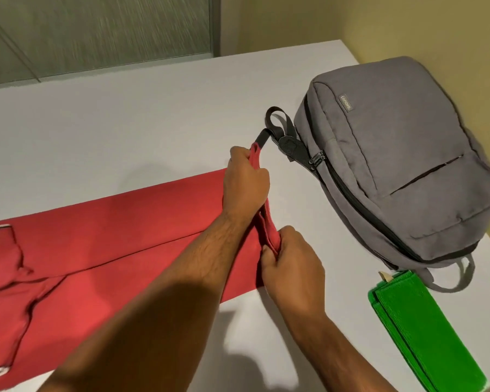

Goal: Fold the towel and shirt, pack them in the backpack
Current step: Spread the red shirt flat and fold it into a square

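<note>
A red shirt [102, 239] lies flat across the white table [125, 123], folded lengthwise, its collar and sleeves at the left. My left hand [245, 185] grips the far corner of the shirt's right end. My right hand [290, 267] grips the near corner of that same end, which is lifted off the table between them. A grey backpack [393, 165] lies flat at the right, zipped shut as far as I can see. A folded green towel [425, 335] lies in front of the backpack.
The backpack's black handle loop [277, 120] lies on the table just beyond my left hand. A yellow wall runs along the table's right side. A glass partition stands behind the table's far edge.
</note>
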{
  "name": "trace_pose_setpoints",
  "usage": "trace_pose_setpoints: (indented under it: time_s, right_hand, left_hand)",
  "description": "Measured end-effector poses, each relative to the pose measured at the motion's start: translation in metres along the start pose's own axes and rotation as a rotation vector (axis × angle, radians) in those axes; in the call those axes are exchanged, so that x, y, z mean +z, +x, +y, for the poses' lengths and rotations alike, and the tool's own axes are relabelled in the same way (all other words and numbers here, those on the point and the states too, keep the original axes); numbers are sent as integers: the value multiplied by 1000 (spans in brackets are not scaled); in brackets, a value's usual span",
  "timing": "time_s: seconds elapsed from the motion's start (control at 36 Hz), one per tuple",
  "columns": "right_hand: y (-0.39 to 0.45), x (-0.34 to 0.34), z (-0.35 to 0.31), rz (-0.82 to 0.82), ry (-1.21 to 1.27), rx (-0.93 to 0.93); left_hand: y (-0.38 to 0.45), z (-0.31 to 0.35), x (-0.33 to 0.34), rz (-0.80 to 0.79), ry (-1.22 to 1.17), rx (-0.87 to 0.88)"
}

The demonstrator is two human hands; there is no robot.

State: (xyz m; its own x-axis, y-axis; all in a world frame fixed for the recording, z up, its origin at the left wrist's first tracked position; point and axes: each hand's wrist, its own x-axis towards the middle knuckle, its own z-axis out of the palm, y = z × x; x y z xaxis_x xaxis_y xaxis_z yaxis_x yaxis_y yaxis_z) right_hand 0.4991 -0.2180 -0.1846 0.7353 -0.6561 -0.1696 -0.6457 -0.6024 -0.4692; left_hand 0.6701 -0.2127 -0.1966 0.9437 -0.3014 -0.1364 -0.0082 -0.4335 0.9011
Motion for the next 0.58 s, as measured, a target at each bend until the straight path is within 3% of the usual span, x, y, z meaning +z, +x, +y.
trace_pose_setpoints:
  time_s: [0.11,0.28,0.58]
  right_hand:
    - [-23,13,-35,-8,-17,-139]
    - [-61,56,-83,25,31,-414]
    - [-107,112,-133,-80,60,-673]
  left_hand:
    - [-6,-17,-48,127,-163,4]
    - [-15,-68,-126,240,-146,-43]
    - [-46,-134,-237,57,-26,-48]
